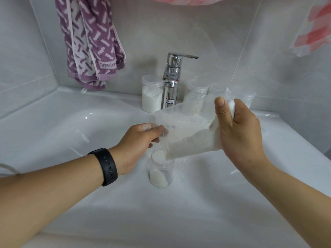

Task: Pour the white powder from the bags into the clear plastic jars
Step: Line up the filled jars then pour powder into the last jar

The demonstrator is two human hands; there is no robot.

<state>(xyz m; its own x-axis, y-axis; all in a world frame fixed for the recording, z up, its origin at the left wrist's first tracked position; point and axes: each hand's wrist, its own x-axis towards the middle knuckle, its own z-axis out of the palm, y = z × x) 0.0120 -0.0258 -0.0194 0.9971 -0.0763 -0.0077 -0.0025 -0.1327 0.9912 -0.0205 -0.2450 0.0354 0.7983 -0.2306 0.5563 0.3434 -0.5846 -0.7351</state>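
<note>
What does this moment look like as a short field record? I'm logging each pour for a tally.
setting: white washbasin with chrome tap
left hand: pinches the bag's mouth edge
right hand: grips the tilted clear powder bag
receiving jar: upright in the basin, partly filled, bag corner at its mouth
filled jar: left of the tap, no lid
other jars: right of the tap, partly hidden
spill: powder specks beside the receiving jar

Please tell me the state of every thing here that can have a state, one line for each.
bag: open, tilted, mouth over the jar
jar in the basin: upright, no lid, partly filled
jar left of the tap: upright, mostly full
tap: no water running
left hand: pinches the bag's edge
right hand: grips the bag's bottom
</note>
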